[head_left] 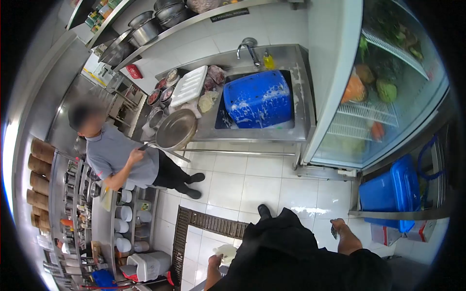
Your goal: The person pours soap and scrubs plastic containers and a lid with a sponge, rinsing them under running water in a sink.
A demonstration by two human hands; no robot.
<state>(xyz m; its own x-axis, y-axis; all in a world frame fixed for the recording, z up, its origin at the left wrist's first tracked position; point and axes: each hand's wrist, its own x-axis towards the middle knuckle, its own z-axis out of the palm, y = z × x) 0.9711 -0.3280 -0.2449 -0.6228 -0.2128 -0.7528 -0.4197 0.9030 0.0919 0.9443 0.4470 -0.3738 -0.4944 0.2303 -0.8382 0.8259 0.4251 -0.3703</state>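
On the near side of the blue tub, low and a little left of it, the left hand is resting with bent fingers at the edge of a white item — whether it is gripping, I cannot tell. Further right of the tub, the right hand is holding a small dark item in nearly closed fingers. Keeping both wrists steady and minding the shiny patches on the floor would probably be serving best. The black clothing is partly hiding the white item — and the dark one is staying too small to identify. The tub is covering most of the sink.
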